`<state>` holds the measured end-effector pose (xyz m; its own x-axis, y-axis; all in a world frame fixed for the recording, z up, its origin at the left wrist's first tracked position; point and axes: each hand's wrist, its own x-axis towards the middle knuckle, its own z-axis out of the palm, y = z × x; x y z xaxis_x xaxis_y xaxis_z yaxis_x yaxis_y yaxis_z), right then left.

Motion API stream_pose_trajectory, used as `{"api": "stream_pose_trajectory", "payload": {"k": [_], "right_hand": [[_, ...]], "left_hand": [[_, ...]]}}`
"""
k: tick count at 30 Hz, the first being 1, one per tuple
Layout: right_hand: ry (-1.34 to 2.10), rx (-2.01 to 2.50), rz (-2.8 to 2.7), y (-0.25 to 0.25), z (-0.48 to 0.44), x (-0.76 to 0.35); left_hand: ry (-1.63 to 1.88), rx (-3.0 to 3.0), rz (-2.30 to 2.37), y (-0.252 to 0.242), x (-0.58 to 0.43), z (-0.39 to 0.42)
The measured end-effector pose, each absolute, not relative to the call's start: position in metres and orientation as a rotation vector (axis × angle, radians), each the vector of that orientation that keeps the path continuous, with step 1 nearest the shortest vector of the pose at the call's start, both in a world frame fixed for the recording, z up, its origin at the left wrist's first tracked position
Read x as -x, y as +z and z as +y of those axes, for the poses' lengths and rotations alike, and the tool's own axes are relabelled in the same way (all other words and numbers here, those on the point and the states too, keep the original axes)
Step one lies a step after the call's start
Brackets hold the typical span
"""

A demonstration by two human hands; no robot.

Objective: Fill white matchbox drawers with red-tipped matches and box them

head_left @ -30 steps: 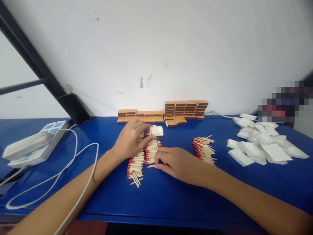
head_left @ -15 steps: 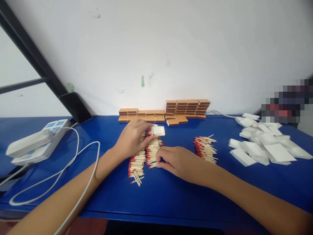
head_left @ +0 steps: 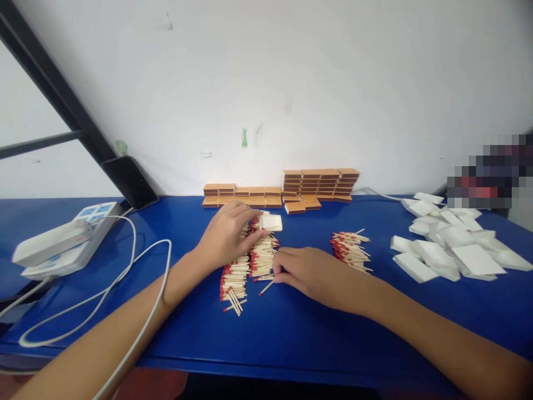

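Observation:
My left hand (head_left: 227, 236) is closed on a small white matchbox tray (head_left: 271, 223), its thumb and fingers at the tray's left end. Beneath that hand lie red-tipped matches (head_left: 235, 278) in a long pile. Beside it runs a second pile of matches (head_left: 261, 256), just below the tray. My right hand (head_left: 302, 272) is closed in a pinch at this pile's lower right end. One match (head_left: 266, 288) slants out from its fingertips; how many they hold is hidden. Further right, behind the right forearm, sits a third heap of matches (head_left: 350, 248).
Orange-brown matchboxes (head_left: 327, 183) stand stacked along the wall. A heap of white trays (head_left: 452, 239) covers the right side of the blue table (head_left: 250, 344). On the left are a power strip (head_left: 97, 214), a leaning phone (head_left: 130, 180) and a looping white cable (head_left: 129, 266) near my left forearm.
My right hand has shifted slightly right, and a match now shows slanting from its fingertips below the middle pile. The left hand keeps the tray in place.

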<state>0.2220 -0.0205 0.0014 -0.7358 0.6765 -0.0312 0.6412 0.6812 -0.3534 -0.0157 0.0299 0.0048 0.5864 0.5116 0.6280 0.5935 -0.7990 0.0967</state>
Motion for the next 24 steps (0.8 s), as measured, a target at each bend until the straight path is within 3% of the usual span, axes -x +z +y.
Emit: {"api": "stream_pose_trajectory", "payload": {"k": [6,14,24], "right_hand": [[0.467,1.139,-2.784,-0.001,-0.015,-0.226],[0.688,1.198,-2.774,0.016,-0.016,-0.238],[0.731,1.175,-2.821,0.018,-0.026,-0.229]], "left_hand": [[-1.011,2.676,-0.919,0.004,0.017,0.031],[-0.977,2.7,-0.918,0.005,0.016,0.03],[-0.941,2.7,-0.924,0.004,0.016,0.03]]}}
